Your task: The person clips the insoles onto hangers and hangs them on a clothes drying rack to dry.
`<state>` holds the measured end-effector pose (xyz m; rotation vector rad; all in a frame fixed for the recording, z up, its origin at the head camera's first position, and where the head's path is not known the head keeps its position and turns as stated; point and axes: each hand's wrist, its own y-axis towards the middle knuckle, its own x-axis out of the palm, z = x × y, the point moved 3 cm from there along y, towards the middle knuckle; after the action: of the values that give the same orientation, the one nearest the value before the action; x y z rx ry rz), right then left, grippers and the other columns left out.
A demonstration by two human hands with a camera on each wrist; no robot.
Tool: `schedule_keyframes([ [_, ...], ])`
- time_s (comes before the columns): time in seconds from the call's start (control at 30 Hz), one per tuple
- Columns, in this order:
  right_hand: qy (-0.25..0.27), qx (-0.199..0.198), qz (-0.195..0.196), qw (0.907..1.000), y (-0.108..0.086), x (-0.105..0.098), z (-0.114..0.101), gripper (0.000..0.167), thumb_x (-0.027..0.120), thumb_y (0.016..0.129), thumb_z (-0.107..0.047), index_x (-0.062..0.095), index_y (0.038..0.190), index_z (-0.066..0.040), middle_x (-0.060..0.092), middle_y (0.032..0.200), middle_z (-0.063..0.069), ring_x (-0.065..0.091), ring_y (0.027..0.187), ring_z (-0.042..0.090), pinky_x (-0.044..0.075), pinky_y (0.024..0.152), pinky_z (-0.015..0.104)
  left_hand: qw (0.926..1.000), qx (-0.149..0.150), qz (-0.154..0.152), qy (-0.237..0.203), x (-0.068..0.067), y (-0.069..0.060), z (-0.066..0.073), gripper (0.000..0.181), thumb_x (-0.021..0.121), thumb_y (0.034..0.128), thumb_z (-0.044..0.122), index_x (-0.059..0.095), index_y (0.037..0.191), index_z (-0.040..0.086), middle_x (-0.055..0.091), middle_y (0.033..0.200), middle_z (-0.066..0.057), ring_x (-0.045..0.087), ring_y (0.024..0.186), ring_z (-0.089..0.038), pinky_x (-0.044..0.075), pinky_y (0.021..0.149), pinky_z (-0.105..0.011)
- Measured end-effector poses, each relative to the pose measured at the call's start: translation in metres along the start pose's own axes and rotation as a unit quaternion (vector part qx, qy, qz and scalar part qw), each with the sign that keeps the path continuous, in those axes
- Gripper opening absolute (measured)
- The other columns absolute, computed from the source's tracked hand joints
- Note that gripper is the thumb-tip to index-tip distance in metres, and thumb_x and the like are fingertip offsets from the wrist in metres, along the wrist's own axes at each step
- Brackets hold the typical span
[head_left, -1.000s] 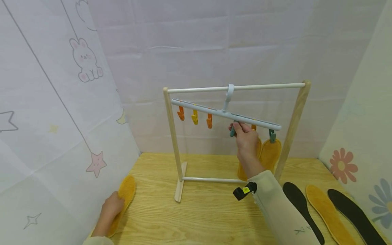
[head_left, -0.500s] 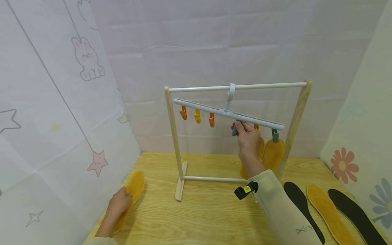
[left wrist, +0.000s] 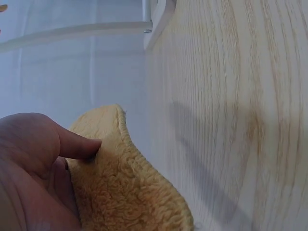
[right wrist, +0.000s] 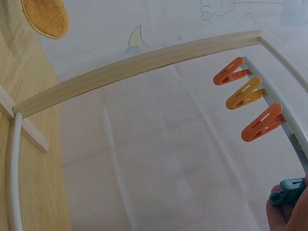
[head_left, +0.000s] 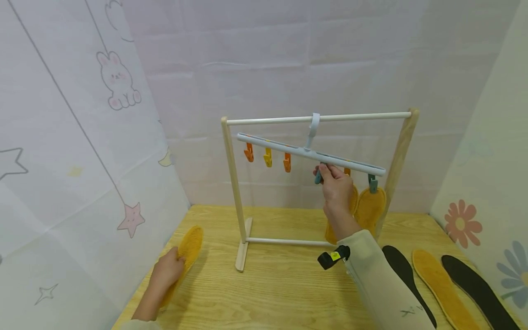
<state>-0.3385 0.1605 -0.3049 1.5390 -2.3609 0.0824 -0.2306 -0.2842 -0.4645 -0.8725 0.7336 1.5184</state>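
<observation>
A fuzzy yellow insole (left wrist: 120,183) is gripped in my left hand (head_left: 168,270), thumb on its face, at the left side of the table. My right hand (head_left: 336,183) pinches a teal clothespin (right wrist: 288,190) below the middle of a pale blue hanger (head_left: 280,147). The hanger hooks over the rack's top bar and tilts down to the right. Two yellow insoles (head_left: 370,208) hang from its right half, one partly hidden behind my right hand; a dark green clothespin (head_left: 373,184) holds the nearer one. Orange and yellow clothespins (right wrist: 244,94) dangle along the left half.
The wooden rack (head_left: 233,183) stands on the wood-grain table (head_left: 264,293), its foot (head_left: 243,247) to the left. Two black insoles (head_left: 474,284) and a yellow insole (head_left: 441,284) lie at the right. Printed cloth walls (head_left: 264,59) enclose the back and sides.
My left hand has moved right and away from me, carrying the insole. The hanger and my right hand have shifted slightly to the right; the right hand keeps its pinch on the teal clothespin.
</observation>
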Motion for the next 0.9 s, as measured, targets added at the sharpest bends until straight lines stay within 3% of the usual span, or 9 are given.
schedule_keyframes([
  [0.37,0.002,0.010,0.002,0.9999,-0.003,-0.001,-0.001,0.028,0.070,0.096,-0.020,0.075,0.119,-0.005,0.074,0.091,0.000,0.070,0.087,0.016,0.056,0.081,0.019,0.9998,0.005,-0.001,-0.019,-0.001,-0.007,0.014,0.054,0.049,0.1039,0.013,0.034,0.143,-0.021,0.041,0.142,-0.042,0.045,0.126,-0.061,0.044,0.097,-0.068],
  [0.9,0.006,0.009,0.001,0.9999,-0.002,-0.002,0.001,0.028,0.070,0.095,-0.021,0.075,0.118,-0.006,0.074,0.093,0.003,0.071,0.090,0.018,0.056,0.083,0.020,0.9991,0.012,-0.012,-0.038,0.001,-0.018,0.046,0.055,0.050,0.1047,0.015,0.033,0.147,-0.018,0.040,0.146,-0.039,0.043,0.130,-0.058,0.042,0.100,-0.067],
])
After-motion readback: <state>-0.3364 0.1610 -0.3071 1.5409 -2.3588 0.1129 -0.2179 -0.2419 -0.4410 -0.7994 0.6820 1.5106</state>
